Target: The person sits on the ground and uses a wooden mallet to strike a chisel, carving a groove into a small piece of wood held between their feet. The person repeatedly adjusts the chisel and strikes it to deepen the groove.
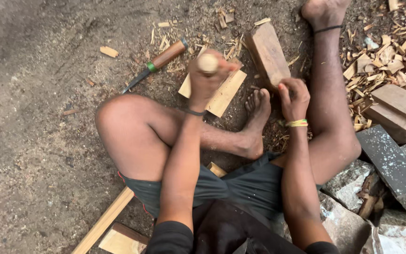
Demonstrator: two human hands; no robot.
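I sit on the ground with my legs folded. My left hand [205, 79] is closed around a round wooden handle [208, 62] whose end points up at the camera; the tool's lower part is hidden. Beneath it lies a pale flat wooden board [224, 92]. My right hand [293, 97] rests on the near end of a reddish-brown wooden block [268, 52], fingers curled on it, beside my bare foot [257, 109].
A chisel [158, 63] with a wooden handle and green ring lies on the dirt at upper left. Wood chips [391, 47] pile at upper right beside planks [398, 110], a dark flat slab [391, 162] and stones [353, 188]. A long batten [104, 220] lies at lower left.
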